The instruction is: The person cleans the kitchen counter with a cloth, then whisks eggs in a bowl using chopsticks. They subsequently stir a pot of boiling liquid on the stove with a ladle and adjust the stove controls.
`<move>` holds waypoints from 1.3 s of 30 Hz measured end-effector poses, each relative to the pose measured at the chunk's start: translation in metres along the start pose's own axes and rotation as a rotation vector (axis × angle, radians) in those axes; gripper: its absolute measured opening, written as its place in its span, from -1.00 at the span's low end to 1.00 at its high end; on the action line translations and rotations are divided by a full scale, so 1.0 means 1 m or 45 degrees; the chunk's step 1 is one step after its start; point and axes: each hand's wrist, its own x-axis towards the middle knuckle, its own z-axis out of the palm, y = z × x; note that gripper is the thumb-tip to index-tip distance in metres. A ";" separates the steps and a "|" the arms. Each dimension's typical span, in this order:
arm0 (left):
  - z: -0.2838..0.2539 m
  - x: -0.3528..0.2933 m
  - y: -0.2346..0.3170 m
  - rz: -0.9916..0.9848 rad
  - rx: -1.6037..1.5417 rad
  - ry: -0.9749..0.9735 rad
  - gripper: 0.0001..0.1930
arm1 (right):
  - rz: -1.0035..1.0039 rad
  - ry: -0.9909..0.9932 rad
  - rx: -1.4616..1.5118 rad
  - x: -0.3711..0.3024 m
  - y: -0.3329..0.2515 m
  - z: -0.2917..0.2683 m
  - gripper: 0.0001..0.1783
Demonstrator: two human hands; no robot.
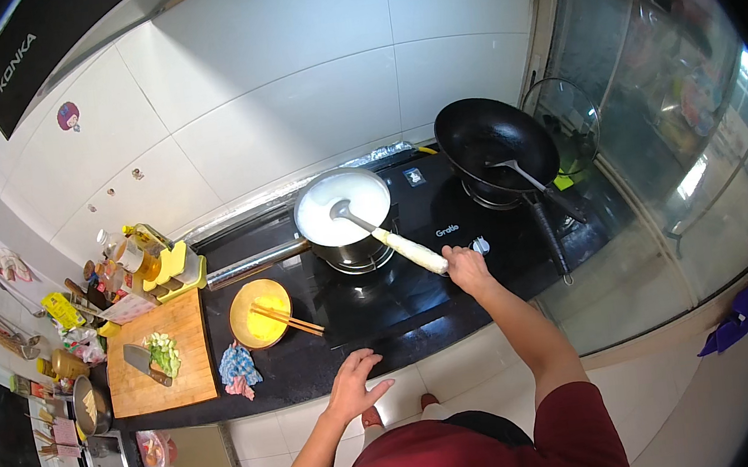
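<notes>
My right hand (467, 269) is closed at the end of a long, pale-handled ladle (408, 250), beside a silver stove knob (481, 246). The ladle's grey head dips into white, milky liquid (346, 186) in a long-handled saucepan (350, 252) on the left burner. Over the counter's front edge my left hand (352, 389) is open, fingers apart, holding nothing. Nearest it are a bowl (239, 319) of beaten yellow egg with chopsticks (297, 322) across it, and a crumpled blue-and-pink cloth (239, 368).
A black wok (474, 145) with a spatula (523, 174) stands on the right burner, a glass lid (583, 120) behind it. At left, a cutting board (132, 400) bears a cleaver (143, 360) and chopped greens (164, 358). Bottles (135, 257) line the wall.
</notes>
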 end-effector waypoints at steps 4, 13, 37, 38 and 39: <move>-0.006 0.002 -0.007 0.055 0.026 0.015 -0.51 | 0.038 -0.030 0.004 0.000 -0.001 -0.002 -0.93; -0.014 0.006 -0.012 0.069 0.025 0.020 -0.50 | 0.069 -0.018 -0.087 0.002 -0.008 -0.032 -0.75; -0.035 -0.009 -0.024 0.045 -0.036 0.109 -0.57 | -0.161 -0.186 -0.138 0.023 -0.133 -0.200 -0.73; -0.035 -0.010 -0.025 0.048 -0.036 0.113 -0.58 | -0.172 -0.215 -0.127 0.023 -0.131 -0.205 -0.73; -0.035 -0.012 -0.025 0.050 -0.037 0.118 -0.58 | -0.184 -0.245 -0.115 0.024 -0.131 -0.211 -0.72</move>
